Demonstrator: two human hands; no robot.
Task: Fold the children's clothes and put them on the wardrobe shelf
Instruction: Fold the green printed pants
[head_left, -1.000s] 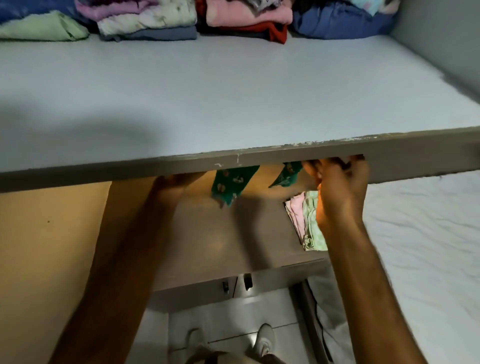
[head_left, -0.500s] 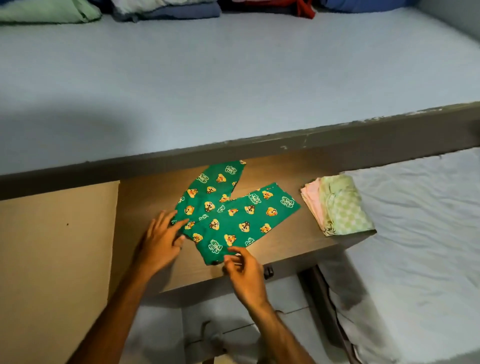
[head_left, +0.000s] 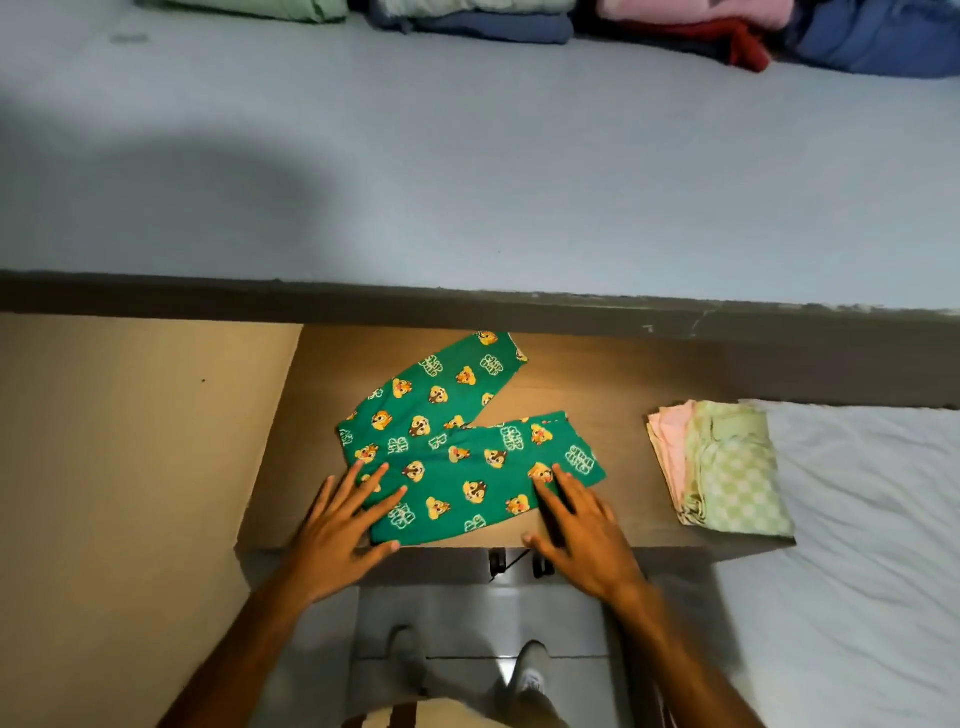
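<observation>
Both hands slid onto the green trousers (head_left: 457, 457) at frame center: left hand (head_left: 340, 535) and right hand (head_left: 579, 525) flat, fingers splayed, gripping nothing, likely smoothing before folding.

trousers (head_left: 462, 452) on drawer top (head_left: 613, 395), folded stack (head_left: 722, 467) right

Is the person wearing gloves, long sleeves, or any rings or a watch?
No. The left hand and the right hand are both bare, with no gloves. Both forearms are bare too, with no sleeves in view. No watch, bracelet or ring shows on either wrist or on the fingers, though the picture is a little blurry there.
</observation>
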